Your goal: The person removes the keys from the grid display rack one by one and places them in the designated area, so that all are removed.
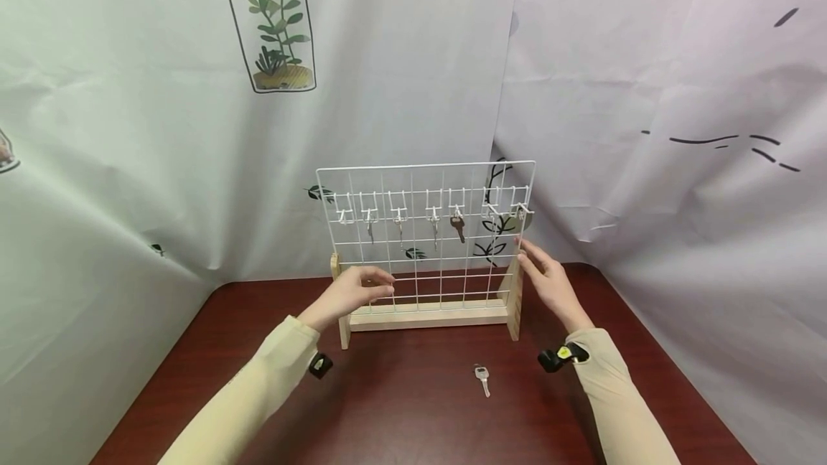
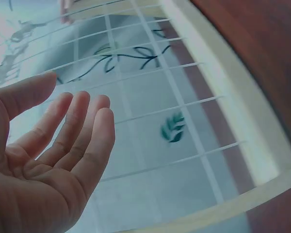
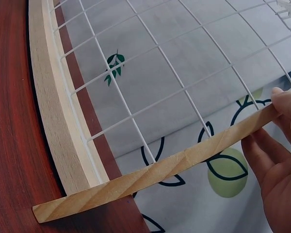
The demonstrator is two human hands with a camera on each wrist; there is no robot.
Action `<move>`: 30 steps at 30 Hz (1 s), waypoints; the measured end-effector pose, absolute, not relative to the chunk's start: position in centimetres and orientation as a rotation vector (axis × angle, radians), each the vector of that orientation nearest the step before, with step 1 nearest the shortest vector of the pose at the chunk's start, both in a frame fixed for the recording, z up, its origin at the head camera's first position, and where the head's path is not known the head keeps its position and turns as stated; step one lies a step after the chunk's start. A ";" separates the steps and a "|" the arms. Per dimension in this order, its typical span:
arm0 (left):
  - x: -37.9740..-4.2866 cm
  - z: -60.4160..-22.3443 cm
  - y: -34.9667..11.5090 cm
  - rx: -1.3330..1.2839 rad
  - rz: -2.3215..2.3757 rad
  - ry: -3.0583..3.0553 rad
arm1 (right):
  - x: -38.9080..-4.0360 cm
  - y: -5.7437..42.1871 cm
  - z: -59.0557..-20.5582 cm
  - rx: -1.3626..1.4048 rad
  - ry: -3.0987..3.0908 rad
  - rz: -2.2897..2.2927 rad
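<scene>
A white wire grid rack point(image 1: 441, 259) in a wooden stand stands at the back of the table. Several keys hang from its row of white hooks, a dark brown key point(image 1: 458, 227) among them. My right hand point(image 1: 550, 282) holds the top of the stand's right wooden post point(image 3: 157, 170), thumb on one side and fingers on the other in the right wrist view. My left hand point(image 1: 349, 293) is in front of the grid's lower left, fingers loosely bent and holding nothing. In the left wrist view its palm point(image 2: 48, 179) shows bare.
A loose silver key point(image 1: 482, 377) lies on the dark red table point(image 1: 413, 407) in front of the rack, right of the middle. White cloth with plant drawings point(image 1: 413, 92) hangs behind and at both sides. The stand's wooden crossbar point(image 1: 426, 318) runs low between its posts.
</scene>
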State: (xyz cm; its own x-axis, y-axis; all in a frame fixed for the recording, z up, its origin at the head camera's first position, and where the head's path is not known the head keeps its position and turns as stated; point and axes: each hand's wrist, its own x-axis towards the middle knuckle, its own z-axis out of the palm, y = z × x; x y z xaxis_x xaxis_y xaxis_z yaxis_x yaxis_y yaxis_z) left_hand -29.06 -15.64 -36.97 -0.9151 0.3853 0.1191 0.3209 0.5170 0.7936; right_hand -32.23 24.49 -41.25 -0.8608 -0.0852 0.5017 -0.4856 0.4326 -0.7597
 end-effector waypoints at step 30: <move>-28.4 -30.2 -18.3 0.600 1.521 2.918 | -32.2 24.4 -41.2 0.439 -2.357 1.405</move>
